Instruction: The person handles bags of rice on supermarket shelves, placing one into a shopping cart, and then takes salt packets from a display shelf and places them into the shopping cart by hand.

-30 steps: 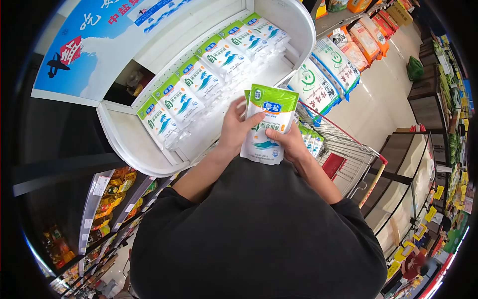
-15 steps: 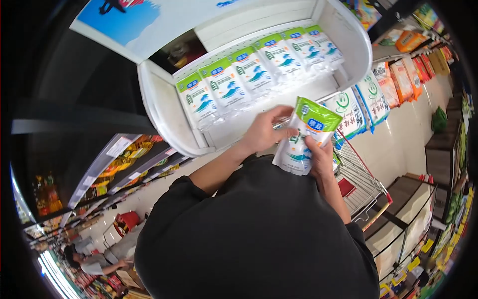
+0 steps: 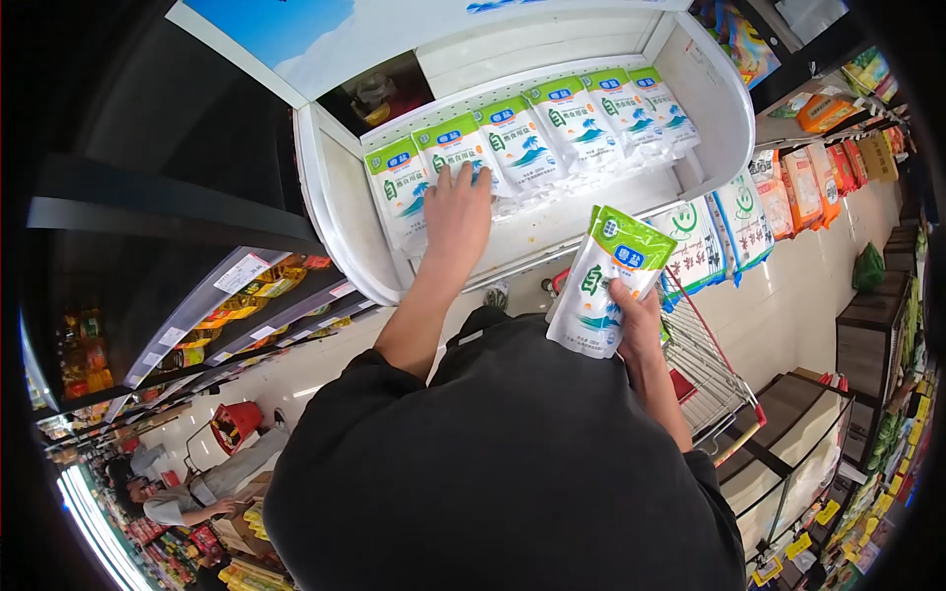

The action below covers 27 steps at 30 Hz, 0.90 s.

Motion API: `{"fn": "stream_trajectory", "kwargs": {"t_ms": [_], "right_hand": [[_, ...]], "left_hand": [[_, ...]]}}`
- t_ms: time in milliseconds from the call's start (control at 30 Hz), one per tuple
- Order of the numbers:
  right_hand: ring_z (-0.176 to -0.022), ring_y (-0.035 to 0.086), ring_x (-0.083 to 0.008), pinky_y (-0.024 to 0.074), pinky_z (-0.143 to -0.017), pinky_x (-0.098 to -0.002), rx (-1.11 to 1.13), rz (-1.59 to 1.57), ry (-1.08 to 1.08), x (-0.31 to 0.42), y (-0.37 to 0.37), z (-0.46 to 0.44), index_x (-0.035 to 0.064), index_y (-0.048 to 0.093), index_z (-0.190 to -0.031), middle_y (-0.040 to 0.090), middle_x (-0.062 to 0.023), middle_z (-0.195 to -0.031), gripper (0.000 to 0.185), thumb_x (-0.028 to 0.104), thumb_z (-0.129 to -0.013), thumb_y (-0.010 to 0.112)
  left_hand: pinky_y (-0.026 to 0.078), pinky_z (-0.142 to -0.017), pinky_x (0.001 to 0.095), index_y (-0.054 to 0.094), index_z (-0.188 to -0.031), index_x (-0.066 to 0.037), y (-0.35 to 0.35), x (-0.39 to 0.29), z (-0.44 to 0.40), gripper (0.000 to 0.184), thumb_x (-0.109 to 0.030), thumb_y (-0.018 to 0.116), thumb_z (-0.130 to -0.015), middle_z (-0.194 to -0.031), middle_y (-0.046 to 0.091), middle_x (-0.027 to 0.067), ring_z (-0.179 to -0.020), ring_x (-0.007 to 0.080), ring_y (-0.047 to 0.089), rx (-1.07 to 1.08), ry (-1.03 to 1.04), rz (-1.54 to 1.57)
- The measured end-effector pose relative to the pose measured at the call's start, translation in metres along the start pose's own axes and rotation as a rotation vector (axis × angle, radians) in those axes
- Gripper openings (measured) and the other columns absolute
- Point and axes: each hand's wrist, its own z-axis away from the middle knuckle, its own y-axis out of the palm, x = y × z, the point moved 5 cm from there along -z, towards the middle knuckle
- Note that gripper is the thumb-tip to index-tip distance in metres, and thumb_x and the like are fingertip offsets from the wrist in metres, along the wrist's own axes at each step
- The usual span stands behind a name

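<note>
My right hand [image 3: 642,323] grips white-and-green bags of salt [image 3: 603,295] by their lower right side, thumb across the front. At least two bags overlap there, judging by the doubled top edge. My left hand [image 3: 459,219] reaches into a white display bin [image 3: 320,187]. Its fingers are stretched over the front of a salt bag [image 3: 443,136], second from the left in a row of several. The fingertips rest on that bag's upper part; the palm side is hidden.
Right of the bin is a metal shopping cart [image 3: 705,379], with big rice sacks [image 3: 744,217] behind it. Shelves with price tags [image 3: 241,273] stand at lower left. Farther off, a person [image 3: 202,497] is beside a red basket [image 3: 236,426].
My left hand has let go of the held salt bags and moved left and up to the row in the bin. My right hand keeps hold of its bags in nearly the same place.
</note>
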Motion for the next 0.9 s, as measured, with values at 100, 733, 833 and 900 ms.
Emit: {"fn": "stream_trajectory", "kwargs": {"t_ms": [100,733,833,900], "right_hand": [[-0.103,0.074,-0.0238,0.062,-0.09,-0.0395,-0.014,0.004,-0.013,0.002,-0.003,0.001,-0.0022,0.059,-0.133,0.073,-0.0149,-0.12,0.044,0.009,-0.094,0.077],[-0.112,0.071,-0.0303,0.0593,-0.096,-0.0457,-0.162,-0.65,0.171,-0.053,-0.079,-0.011,0.003,0.056,-0.139,0.07,-0.0157,-0.126,0.039,0.023,-0.106,0.062],[-0.115,0.07,-0.0337,0.0584,-0.101,-0.0499,-0.328,-0.689,0.162,-0.067,-0.128,-0.012,0.0022,0.056,-0.138,0.069,-0.0172,-0.129,0.039,0.021,-0.105,0.062],[-0.116,0.07,-0.0349,0.058,-0.101,-0.0524,-0.463,-0.71,0.099,-0.105,-0.189,-0.014,0.0018,0.056,-0.137,0.069,-0.0176,-0.128,0.037,0.021,-0.106,0.062]], "left_hand": [[0.058,-0.091,0.0455,0.074,-0.12,-0.007,-0.018,0.005,-0.002,0.034,-0.011,0.076,-0.087,-0.117,0.076,0.0129,-0.114,0.0352,0.07,-0.249,0.053,0.069],[0.047,-0.111,0.0507,0.074,-0.116,-0.003,-0.012,-0.187,0.068,0.031,-0.019,0.076,-0.088,-0.121,0.074,0.0108,-0.123,0.0272,0.066,0.371,1.123,0.616],[0.044,-0.112,0.0516,0.07,-0.122,-0.001,0.014,-0.171,0.042,0.041,-0.021,0.079,-0.087,-0.129,0.07,0.0137,-0.131,0.0316,0.061,0.365,0.979,0.436],[0.043,-0.114,0.052,0.067,-0.127,-0.001,0.043,-0.156,0.025,0.048,-0.021,0.08,-0.086,-0.138,0.064,0.0154,-0.136,0.0343,0.055,0.331,0.924,0.311]]}}
